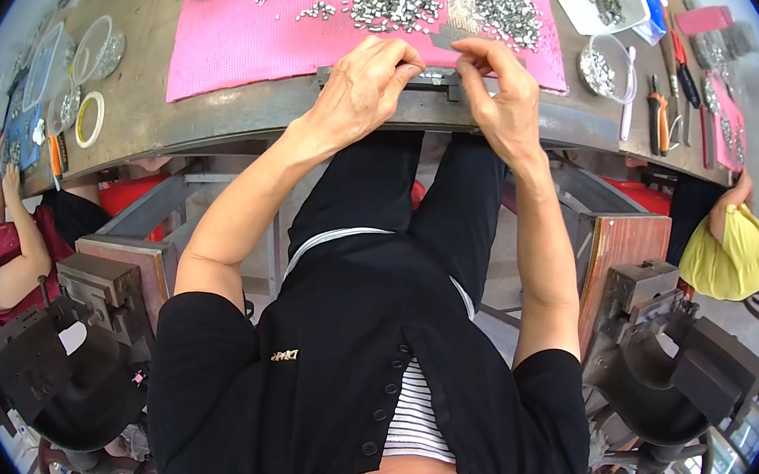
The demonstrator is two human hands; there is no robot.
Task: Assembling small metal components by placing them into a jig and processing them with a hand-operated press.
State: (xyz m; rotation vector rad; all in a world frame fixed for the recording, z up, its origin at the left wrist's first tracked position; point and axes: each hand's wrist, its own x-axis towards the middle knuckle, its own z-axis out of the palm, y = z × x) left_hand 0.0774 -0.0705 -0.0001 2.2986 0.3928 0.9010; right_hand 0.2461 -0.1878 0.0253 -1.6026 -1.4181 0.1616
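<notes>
Both my hands work at the near edge of a pink mat point(252, 39) on a brown workbench point(143, 110). My left hand point(365, 83) has its fingers curled down onto a long dark metal bar point(433, 81) that lies along the mat's edge. My right hand point(498, 90) pinches at the same bar from the right, thumb and fingers closed on a small part there. Heaps of small silvery metal pieces point(395, 3) lie on the mat just beyond the hands.
Clear bowls of metal pieces point(601, 68) and pliers with red and orange handles point(661, 109) sit at the right. A tape roll point(88, 118) and tubs lie at the left. Two other seated people point(735, 247) point(8, 253) work at either side. Dark press machines point(681, 361) stand beside my legs.
</notes>
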